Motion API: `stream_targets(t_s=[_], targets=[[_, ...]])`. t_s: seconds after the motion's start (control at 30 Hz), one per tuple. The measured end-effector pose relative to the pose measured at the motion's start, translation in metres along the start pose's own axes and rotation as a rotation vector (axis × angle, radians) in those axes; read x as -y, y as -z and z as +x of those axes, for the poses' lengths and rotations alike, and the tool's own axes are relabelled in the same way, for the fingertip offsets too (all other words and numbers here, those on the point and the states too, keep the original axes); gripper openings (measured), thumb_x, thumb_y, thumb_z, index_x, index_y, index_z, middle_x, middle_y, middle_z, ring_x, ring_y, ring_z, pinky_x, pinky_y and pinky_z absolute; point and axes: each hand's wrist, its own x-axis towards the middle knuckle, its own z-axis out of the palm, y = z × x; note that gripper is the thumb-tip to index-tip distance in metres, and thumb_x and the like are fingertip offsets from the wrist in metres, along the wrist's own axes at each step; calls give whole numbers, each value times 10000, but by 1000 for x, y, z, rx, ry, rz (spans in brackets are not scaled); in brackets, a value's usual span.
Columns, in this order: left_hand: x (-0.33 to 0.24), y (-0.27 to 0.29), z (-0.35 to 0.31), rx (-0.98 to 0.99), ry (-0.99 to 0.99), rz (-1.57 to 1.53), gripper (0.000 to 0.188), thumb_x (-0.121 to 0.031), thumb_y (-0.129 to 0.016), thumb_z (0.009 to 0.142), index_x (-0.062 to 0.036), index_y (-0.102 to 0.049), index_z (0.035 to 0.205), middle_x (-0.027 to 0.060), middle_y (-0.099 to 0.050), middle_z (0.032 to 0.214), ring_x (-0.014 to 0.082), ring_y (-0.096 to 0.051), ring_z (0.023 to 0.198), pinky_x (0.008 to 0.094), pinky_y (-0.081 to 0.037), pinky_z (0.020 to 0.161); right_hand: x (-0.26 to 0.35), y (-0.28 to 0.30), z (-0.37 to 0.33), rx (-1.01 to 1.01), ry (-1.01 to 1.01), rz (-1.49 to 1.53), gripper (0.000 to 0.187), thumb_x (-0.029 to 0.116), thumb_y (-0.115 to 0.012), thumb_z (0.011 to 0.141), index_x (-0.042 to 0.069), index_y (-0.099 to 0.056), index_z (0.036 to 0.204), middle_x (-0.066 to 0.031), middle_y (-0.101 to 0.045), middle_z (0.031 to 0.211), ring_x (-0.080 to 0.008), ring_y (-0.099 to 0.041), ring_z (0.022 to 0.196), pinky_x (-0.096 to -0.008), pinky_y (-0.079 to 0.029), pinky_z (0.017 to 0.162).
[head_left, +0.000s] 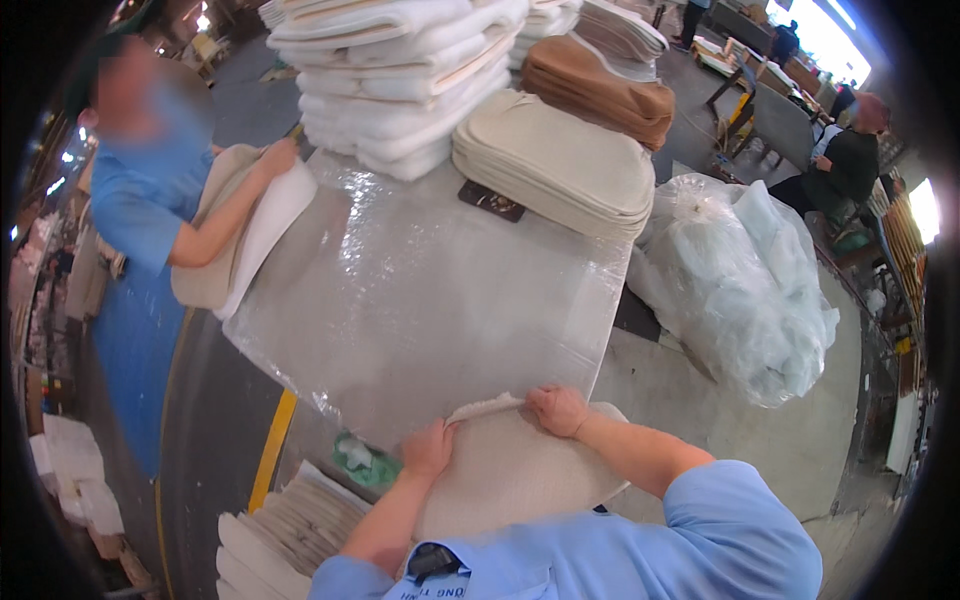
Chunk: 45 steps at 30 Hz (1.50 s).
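A beige fabric cover (515, 470) with a rounded outline spans the space between my body and the near edge of the table. My left hand (428, 447) is closed on its left upper edge. Further right, my right hand (557, 410) pinches the same edge, which looks bunched between the hands. The cover's lower part passes out of sight against my blue shirt. Just beyond my hands lies the table (420, 320), wrapped in clear shiny plastic.
Across the table stand stacks of white padding (400, 90), beige covers (555, 150) and brown covers (600, 90), near a small dark tray (490, 200). At left a co-worker handles a beige-and-white piece (270, 195). A plastic bag (740, 300) bulges at right; folded pieces (290, 535) lie lower left.
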Motion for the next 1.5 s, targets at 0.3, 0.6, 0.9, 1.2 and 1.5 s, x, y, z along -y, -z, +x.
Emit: stream_targets(t_s=[0.3,0.6,0.9,1.2,1.5], targets=[[2,4,-2,-94,-47,3,503,-521,-501,1056,-79,-712,940,221,-738,904,459,-709,865,586,-532,736,11,6,-1,-107,92,-109,183,266,-575,1004,107,-662,1033,-147,-741,1007,-379,-710,991,-509,-566,831],[-5,8,-9,5,-33,3,524,-510,-460,1076,-75,-712,927,194,-752,939,419,-717,896,557,-539,776,5,-2,-10,-81,98,-61,188,269,-578,1001,114,-672,1050,-134,-741,1010,-366,-707,1002,-500,-571,847],[-1,1,-6,-32,-57,39,552,-534,-460,1073,-63,-724,958,212,-743,915,455,-708,845,562,-545,747,11,4,-4,-14,34,-122,231,322,-588,1010,118,-690,1042,-116,-741,1058,-358,-699,1042,-489,-563,885],[47,43,-86,-525,332,-195,552,-466,-713,976,-2,-642,1265,215,-719,1155,390,-693,1075,486,-525,991,30,83,-68,65,-543,-43,732,557,-732,918,157,-558,1507,-200,-538,1496,-369,-521,1405,-477,-430,1161],[38,54,-127,-171,391,-1440,453,-279,-618,1085,-11,-558,1445,128,-696,1251,232,-672,1099,377,-535,967,-19,66,-106,-121,-462,1068,986,402,-822,915,-42,-300,1624,-239,-541,1508,-317,-544,1392,-416,-440,1157]])
